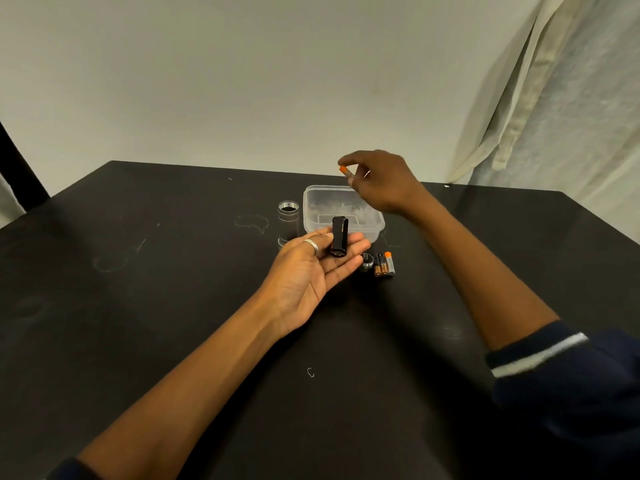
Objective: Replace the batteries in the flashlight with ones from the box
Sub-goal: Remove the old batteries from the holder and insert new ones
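My left hand [313, 268] lies palm up over the table, fingers loosely curled under a black battery holder [338, 237] that rests on them. Above the far edge of the clear plastic box [313, 216], my right hand [382, 181] pinches a small battery with an orange end [345, 171] between thumb and fingertips. The silver flashlight body [288, 220] stands upright, open end up, just left of the box. Three batteries [384, 264] lie side by side on the table to the right of my left fingers, next to the flashlight's dark end cap [367, 261].
The black table [173, 306] has faint scratches and chalky marks. A pale wall rises behind it, and a light curtain [554, 98] hangs at the right. A dark post [17, 161] stands at the far left.
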